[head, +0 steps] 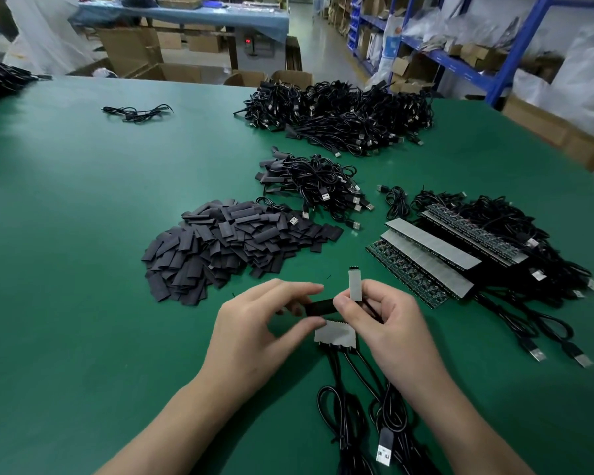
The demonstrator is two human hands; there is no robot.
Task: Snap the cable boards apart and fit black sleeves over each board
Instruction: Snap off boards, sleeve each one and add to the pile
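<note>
A green table (pixel 83 234) carries a pile of black sleeves (pixel 227 245) at centre, a bundle of USB cables (pixel 316 186) just above. Board strips (pixel 432 255) (cables attached) lie at right; a larger cable heap (pixel 340 114) sits top centre.

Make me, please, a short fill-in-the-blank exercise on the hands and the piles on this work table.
1. The left hand pinches a ____ sleeve.
2. The right hand grips a single board above the ____ table.
3. The sleeve pile lies to the ____ of the stacked board strips.
Missing words: black; green; left.
</note>
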